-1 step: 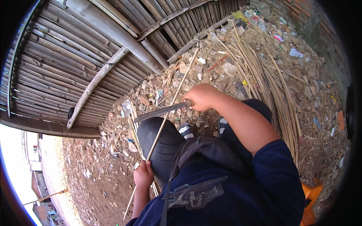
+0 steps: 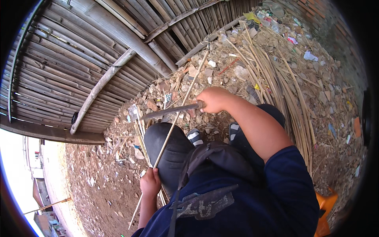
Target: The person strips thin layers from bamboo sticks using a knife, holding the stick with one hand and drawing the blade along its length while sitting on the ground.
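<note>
bamboo strip [image 2: 178,114], left hand [image 2: 150,183] fingers clenched on its lower part; right hand [image 2: 213,99] grasping knife [image 2: 170,111] across it

Worn on the head, a single fisheye view looking steeply down over chest and knees. Close to the left hand [image 2: 150,182] low and left of centre, gripping a thin bamboo strip [image 2: 178,114]; right hand [image 2: 213,99] farther out, just above centre. Bamboo fence [image 2: 79,59] bending beyond the fingers, upper left. No second view to overlap.
</note>
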A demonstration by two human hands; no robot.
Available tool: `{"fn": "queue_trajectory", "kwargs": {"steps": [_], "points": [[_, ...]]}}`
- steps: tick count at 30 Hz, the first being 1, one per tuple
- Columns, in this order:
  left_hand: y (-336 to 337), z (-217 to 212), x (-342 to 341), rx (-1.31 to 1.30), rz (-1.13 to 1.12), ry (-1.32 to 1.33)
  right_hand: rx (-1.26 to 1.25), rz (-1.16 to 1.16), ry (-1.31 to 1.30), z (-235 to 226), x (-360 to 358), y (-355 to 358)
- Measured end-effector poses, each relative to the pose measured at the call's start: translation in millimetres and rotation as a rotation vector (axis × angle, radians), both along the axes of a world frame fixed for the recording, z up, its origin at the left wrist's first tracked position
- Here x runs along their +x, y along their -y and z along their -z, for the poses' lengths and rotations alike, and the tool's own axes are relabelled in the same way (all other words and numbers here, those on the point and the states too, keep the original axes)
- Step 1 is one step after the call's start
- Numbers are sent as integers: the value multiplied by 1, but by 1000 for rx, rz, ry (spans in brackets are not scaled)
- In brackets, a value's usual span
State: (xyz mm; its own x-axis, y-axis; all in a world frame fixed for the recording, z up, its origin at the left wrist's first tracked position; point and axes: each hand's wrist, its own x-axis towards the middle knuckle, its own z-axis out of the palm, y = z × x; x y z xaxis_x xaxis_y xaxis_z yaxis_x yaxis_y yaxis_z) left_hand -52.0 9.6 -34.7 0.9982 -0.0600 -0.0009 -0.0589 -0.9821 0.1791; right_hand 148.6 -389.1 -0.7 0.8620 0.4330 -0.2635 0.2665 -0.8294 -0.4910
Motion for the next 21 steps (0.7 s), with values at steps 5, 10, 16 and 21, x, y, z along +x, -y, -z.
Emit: {"fn": "queue_trajectory", "kwargs": {"steps": [5, 10, 16, 21], "points": [[-1, 3, 5, 29, -6, -5, 108, 382, 113, 41, 33, 40], [-3, 2, 0, -6, 18, 5, 17, 130, 30, -5, 1, 2], [-7, 11, 5, 4, 10, 18, 154, 379, -42, 9, 29, 47], [-4, 1, 7, -35, 28, -25, 165, 485, -8, 7, 22, 42]]}}
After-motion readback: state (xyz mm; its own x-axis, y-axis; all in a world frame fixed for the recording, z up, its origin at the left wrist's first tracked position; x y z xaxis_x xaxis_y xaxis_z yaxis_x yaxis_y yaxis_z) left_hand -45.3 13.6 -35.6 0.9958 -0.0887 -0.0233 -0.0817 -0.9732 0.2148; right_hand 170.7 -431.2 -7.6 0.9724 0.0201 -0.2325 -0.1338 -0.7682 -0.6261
